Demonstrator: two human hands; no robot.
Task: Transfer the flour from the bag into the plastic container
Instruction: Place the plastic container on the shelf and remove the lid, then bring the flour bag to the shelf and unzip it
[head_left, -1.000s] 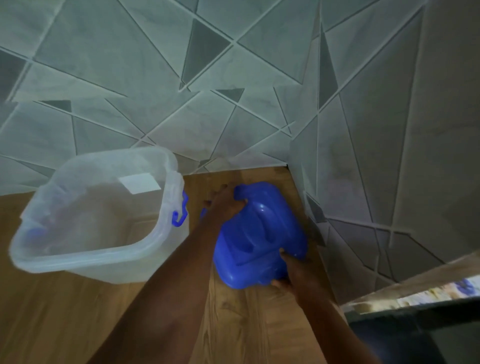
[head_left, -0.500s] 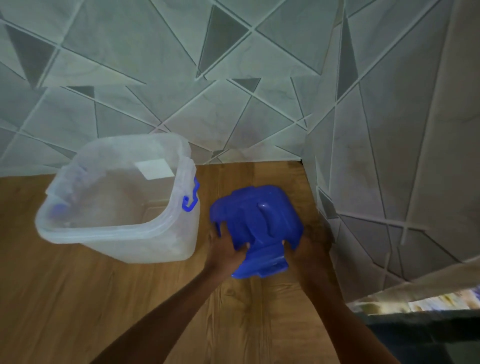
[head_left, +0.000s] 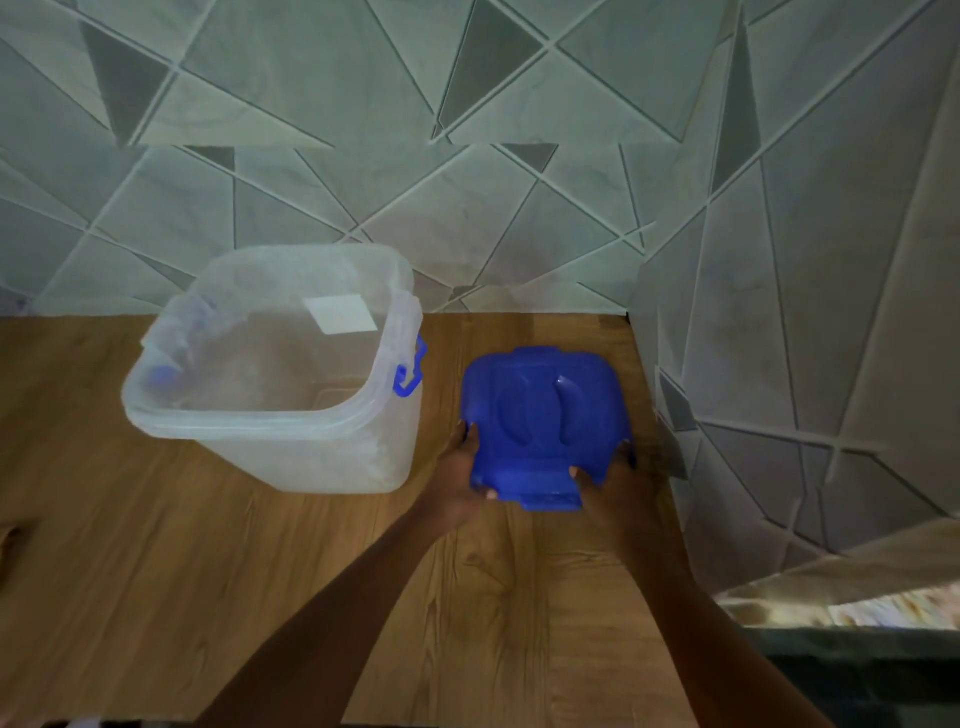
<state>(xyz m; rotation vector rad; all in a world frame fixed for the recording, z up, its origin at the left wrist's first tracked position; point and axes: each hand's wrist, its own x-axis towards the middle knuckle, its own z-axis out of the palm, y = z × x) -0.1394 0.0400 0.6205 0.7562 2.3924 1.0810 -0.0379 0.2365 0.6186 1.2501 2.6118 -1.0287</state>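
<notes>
Wooden top (head_left: 156, 571): left hand (head_left: 460, 488), right hand (head_left: 618, 483) grip lid (head_left: 545, 415) beside container (head_left: 260, 422).

Both forearms (head_left: 337, 613) (head_left: 691, 597) and hands (head_left: 457, 483) (head_left: 618, 483) are bare.

A single wide-angle view is given, taken from the head and aimed forward and down at close range into a corner where the wooden table (head_left: 156, 571) is met by tiled walls (head_left: 363, 130); both forearms (head_left: 337, 597) are framed at the lower edge
</notes>
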